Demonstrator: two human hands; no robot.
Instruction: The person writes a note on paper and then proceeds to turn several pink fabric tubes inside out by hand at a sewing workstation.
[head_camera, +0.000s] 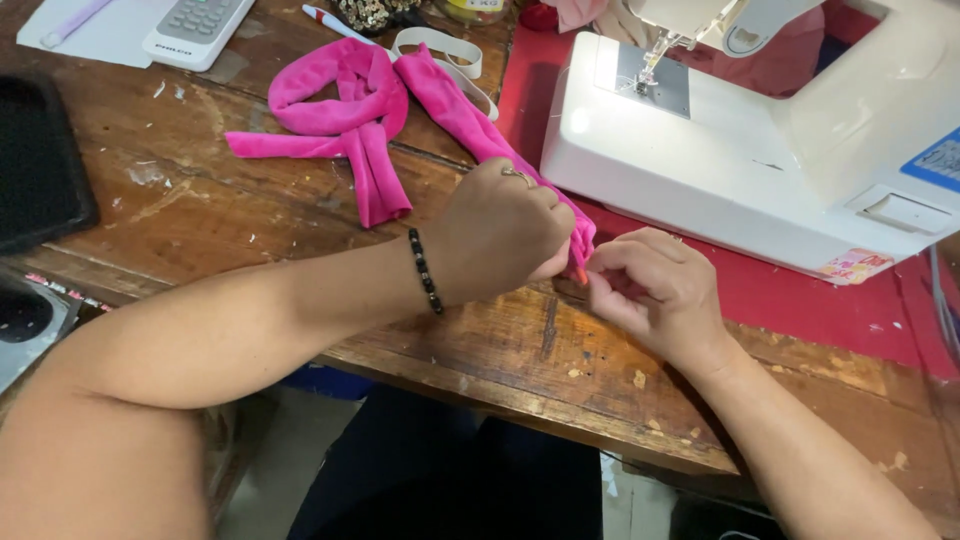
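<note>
A long strip of bright pink fabric (370, 110) lies folded on the worn wooden table (250, 200), one end running down to my hands. My left hand (500, 230), with a ring and a black bead bracelet, is closed around that end of the strip. My right hand (650, 290) pinches the tip of the same pink end right beside the left, fingertips together. Both hands sit near the table's front edge, just in front of the white sewing machine (760, 130).
The sewing machine stands on a red mat (800, 300) at the right. A white elastic band (445, 45), a pen (330, 20), a calculator (195, 30) and paper lie at the back. A black tray (40, 160) sits at the left edge.
</note>
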